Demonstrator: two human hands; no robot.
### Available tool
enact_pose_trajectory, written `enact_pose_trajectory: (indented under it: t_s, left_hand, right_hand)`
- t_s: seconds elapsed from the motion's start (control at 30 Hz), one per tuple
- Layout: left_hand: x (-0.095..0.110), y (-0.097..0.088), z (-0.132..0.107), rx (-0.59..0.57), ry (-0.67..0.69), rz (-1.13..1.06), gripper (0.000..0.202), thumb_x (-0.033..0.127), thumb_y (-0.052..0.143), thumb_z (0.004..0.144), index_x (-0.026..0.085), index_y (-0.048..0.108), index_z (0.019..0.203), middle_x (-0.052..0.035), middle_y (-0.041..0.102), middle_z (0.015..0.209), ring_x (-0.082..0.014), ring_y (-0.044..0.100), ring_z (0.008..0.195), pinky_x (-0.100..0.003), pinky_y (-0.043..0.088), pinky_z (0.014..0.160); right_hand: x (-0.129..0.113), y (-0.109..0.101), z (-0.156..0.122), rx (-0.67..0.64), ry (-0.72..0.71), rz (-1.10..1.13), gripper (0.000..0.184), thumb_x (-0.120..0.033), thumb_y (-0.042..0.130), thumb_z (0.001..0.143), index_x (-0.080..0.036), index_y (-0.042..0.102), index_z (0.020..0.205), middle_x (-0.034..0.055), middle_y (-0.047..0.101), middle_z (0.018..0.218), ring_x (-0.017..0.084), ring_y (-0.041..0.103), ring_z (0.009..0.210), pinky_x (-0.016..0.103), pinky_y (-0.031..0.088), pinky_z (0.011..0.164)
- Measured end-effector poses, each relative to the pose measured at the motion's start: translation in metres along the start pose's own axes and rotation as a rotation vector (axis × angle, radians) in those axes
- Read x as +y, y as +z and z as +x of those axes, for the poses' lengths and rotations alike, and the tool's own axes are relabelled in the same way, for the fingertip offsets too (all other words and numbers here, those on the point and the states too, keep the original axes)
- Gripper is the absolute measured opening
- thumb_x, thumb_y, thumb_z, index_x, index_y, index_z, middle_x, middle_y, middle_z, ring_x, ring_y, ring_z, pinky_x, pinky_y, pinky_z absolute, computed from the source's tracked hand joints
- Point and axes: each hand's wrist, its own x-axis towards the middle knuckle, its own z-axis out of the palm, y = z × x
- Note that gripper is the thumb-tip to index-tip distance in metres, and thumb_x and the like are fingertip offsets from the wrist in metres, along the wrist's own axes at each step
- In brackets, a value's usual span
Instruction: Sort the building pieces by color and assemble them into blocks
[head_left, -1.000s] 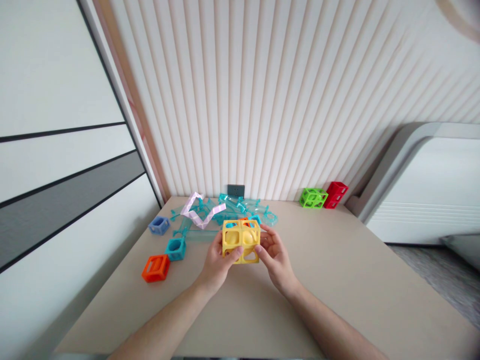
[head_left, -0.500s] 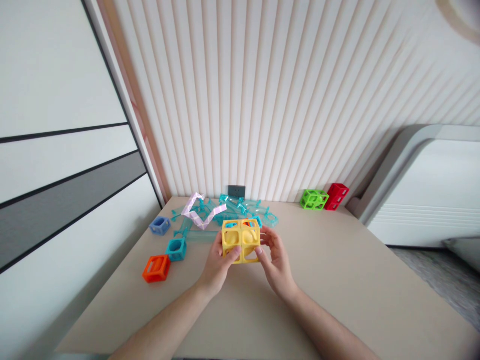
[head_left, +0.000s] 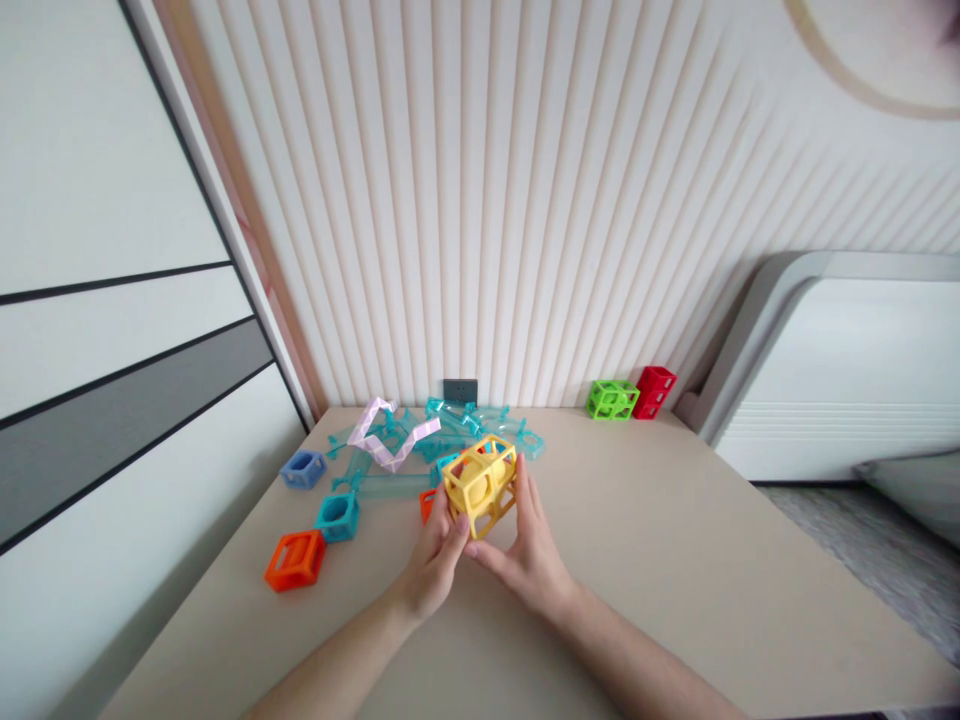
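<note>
Over the table, a yellow open-frame block point(head_left: 480, 483) made of joined cubes is held up tilted, with rounded yellow shapes inside its frames. My left hand point(head_left: 435, 560) grips it at the left and lower side, thumb at the near bottom corner. Along its right side lie the straight fingers of my right hand point(head_left: 536, 555), its thumb reaching under toward the left thumb. Behind the block, partly hidden, are an orange piece point(head_left: 427, 503) and a turquoise piece point(head_left: 444, 468).
Left on the table point(head_left: 675, 590) are an orange frame block point(head_left: 295, 561), a turquoise one point(head_left: 337, 517) and a blue one point(head_left: 303, 470). Clear teal tubes point(head_left: 397, 486) and a lilac folding snake toy point(head_left: 387, 455) lie behind. Green point(head_left: 613, 399) and red point(head_left: 654, 392) blocks stand back right.
The yellow block has turned from facing me squarely to a tilted, slanting pose. My right fingers have straightened along its side, and the right thumb has shifted below it. The view has shifted slightly.
</note>
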Motion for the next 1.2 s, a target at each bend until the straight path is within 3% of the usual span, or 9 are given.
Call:
enact_pose_trajectory:
  t_s: [0.13,0.27,0.4,0.53,0.63,0.77,0.93,1.2]
  left_hand:
    - [-0.007,-0.007,-0.005,-0.101,-0.033,0.009,0.063,0.049,0.039,0.102,0.03,0.02,0.159,-0.0068,0.026,0.166,-0.0279,0.021,0.153,-0.047,0.02,0.125]
    - [-0.004,-0.006,-0.003,-0.123,0.063,0.042,0.066,0.046,0.041,0.102,0.034,0.011,0.159,-0.0047,0.019,0.168,-0.0271,0.019,0.153,-0.048,0.019,0.126]
    - [0.002,-0.005,-0.001,-0.092,0.132,0.112,0.061,0.047,0.04,0.102,0.032,0.02,0.158,-0.0092,0.032,0.161,-0.0291,0.033,0.147,-0.051,0.03,0.121]
    - [0.002,-0.008,-0.004,-0.132,0.069,0.232,0.057,0.048,0.041,0.101,0.025,0.035,0.153,-0.0138,0.043,0.153,-0.0315,0.043,0.139,-0.051,0.038,0.115]
    - [-0.002,-0.011,-0.006,-0.181,0.021,0.302,0.055,0.048,0.042,0.101,0.023,0.04,0.15,-0.0144,0.048,0.149,-0.0309,0.049,0.133,-0.049,0.04,0.113]
    - [-0.006,-0.012,-0.008,-0.195,-0.008,0.326,0.052,0.047,0.043,0.101,0.023,0.044,0.147,-0.0132,0.053,0.144,-0.0284,0.053,0.127,-0.046,0.042,0.11]
    - [-0.004,-0.008,-0.009,-0.169,-0.028,0.331,0.052,0.052,0.047,0.098,0.022,0.052,0.14,-0.0128,0.06,0.133,-0.0268,0.058,0.117,-0.042,0.044,0.106]
    - [0.001,-0.005,-0.01,-0.193,-0.01,0.36,0.048,0.049,0.047,0.099,0.021,0.056,0.137,-0.0115,0.066,0.117,-0.0252,0.058,0.111,-0.04,0.044,0.104]
  right_hand:
    - [0.001,0.0,0.002,0.029,0.005,-0.055,0.112,-0.048,0.072,0.084,-0.021,-0.004,0.161,0.0183,0.031,0.16,0.037,0.034,0.146,0.054,0.04,0.114]
    - [0.016,-0.006,0.019,0.263,0.042,-0.063,0.108,-0.047,0.071,0.085,-0.018,0.0,0.161,0.0192,0.032,0.159,0.035,0.037,0.144,0.053,0.039,0.114]
    - [0.063,-0.04,0.049,0.579,0.218,-0.137,0.113,-0.054,0.072,0.081,-0.019,0.0,0.161,0.021,0.03,0.157,0.035,0.039,0.14,0.055,0.036,0.114]
    - [0.127,-0.092,0.065,0.708,0.465,-0.294,0.121,-0.059,0.071,0.073,-0.007,0.002,0.158,0.0264,0.038,0.146,0.038,0.043,0.134,0.053,0.037,0.112]
    - [0.163,-0.121,0.065,0.718,0.569,-0.349,0.125,-0.057,0.071,0.067,0.0,0.005,0.156,0.0305,0.037,0.144,0.043,0.039,0.136,0.056,0.034,0.114]
    - [0.189,-0.134,0.064,0.677,0.612,-0.368,0.124,-0.058,0.068,0.067,-0.004,0.003,0.156,0.0295,0.035,0.146,0.045,0.038,0.137,0.058,0.034,0.112]
    - [0.202,-0.134,0.065,0.614,0.629,-0.372,0.128,-0.057,0.07,0.065,-0.01,-0.004,0.158,0.0261,0.036,0.147,0.042,0.042,0.134,0.055,0.036,0.111]
    - [0.209,-0.131,0.064,0.525,0.639,-0.472,0.128,-0.057,0.07,0.067,-0.003,-0.003,0.157,0.0314,0.041,0.143,0.044,0.046,0.13,0.054,0.038,0.107]
